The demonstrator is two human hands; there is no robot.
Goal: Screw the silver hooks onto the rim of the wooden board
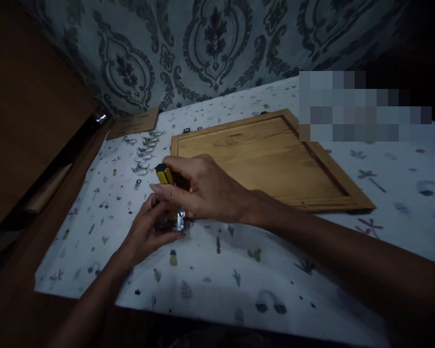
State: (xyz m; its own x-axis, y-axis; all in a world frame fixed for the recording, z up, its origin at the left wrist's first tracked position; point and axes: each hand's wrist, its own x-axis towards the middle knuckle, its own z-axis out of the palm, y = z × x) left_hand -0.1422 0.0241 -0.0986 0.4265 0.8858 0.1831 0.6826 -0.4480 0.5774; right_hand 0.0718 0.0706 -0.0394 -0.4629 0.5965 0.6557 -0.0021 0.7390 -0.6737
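Right hand (206, 189) is gripping the screwdriver (164, 174), left hand (148, 233) is pinching the clip (180, 222) at the frame (268, 159) corner, so I'm guessing a slip's jabbing someone.

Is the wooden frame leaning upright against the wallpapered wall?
No, the wooden frame lies flat on the printed tablecloth, where the right hand grips a yellow-handled tool at its corner.

Quick count, far as I can tell: one rectangular light-wood framed panel (261, 159), one yellow-and-black-handled tool (164, 174), one small shiny metal piece (180, 221), one brown cardboard sheet (134, 124), one white patterned cloth (239, 280), and roughly seven little silver metal ring hooks (145, 155), though it's too dim to be sure.
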